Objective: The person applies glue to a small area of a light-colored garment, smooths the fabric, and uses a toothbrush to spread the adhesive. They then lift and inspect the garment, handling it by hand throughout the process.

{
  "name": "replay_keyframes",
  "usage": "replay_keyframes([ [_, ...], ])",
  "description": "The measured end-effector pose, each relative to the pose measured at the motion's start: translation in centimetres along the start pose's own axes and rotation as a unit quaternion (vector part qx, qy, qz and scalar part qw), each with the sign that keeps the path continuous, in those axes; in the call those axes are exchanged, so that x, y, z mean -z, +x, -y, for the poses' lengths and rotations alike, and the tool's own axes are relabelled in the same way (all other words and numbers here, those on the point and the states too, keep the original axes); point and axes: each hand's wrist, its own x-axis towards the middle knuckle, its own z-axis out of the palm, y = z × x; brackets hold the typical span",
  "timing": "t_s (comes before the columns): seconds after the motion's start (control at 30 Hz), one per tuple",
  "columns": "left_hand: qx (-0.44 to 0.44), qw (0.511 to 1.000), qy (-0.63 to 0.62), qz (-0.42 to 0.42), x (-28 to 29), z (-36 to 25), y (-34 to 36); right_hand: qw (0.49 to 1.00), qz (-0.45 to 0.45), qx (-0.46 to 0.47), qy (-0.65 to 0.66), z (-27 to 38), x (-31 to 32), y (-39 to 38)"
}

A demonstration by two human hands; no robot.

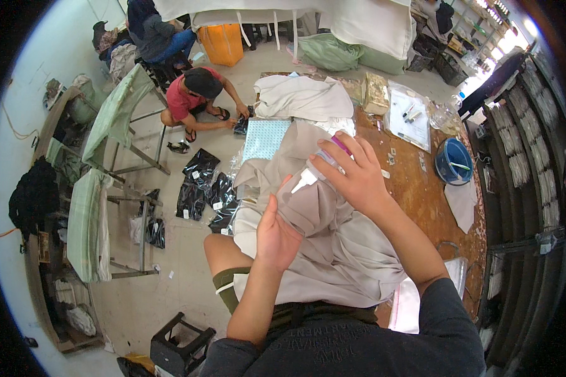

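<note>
In my right hand point(358, 179) is a small squeeze bottle point(327, 158), its body translucent with some purple on it. Its pointed white nozzle tilts down to the left, close over the cloth. My left hand point(277, 237) supports the greyish-beige fabric point(336, 251) from its left side; the thumb shows, while most of the fingers are hidden under the folds. The loose fabric spreads across my lap and up onto the table's left part.
Right of the fabric, a worn wooden table point(415, 195) bears a blue bucket point(453, 162) and markers on a white sheet point(407, 116). Black plastic packages point(198, 179) lie on the floor, near a crouching co-worker point(195, 91). A black stool point(181, 339) stands at lower left.
</note>
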Motion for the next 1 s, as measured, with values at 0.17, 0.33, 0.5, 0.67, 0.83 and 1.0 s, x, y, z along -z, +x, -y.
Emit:
replay_keyframes([
  [0.17,0.001,1.0,0.007,-0.011,-0.05,0.02,0.05,1.0,0.006,-0.017,0.004,0.28,-0.14,-0.04],
  [0.33,-0.003,1.0,0.006,-0.013,-0.05,-0.11,-0.01,1.0,0.0,-0.016,-0.007,0.41,-0.31,0.07],
  [0.5,-0.003,1.0,0.001,0.003,0.09,-0.07,-0.02,1.0,-0.002,-0.019,0.002,0.44,-0.23,0.08],
  [0.67,-0.003,1.0,-0.003,0.015,0.04,0.18,0.11,1.0,-0.008,-0.009,0.004,0.58,-0.35,0.12],
  [0.83,-0.019,1.0,0.015,0.008,-0.03,0.0,0.12,1.0,0.002,-0.021,0.001,0.04,-0.14,0.05],
  [1.0,-0.026,0.999,0.02,-0.002,-0.13,-0.11,0.12,1.0,-0.005,-0.007,-0.003,-0.21,0.25,-0.14],
])
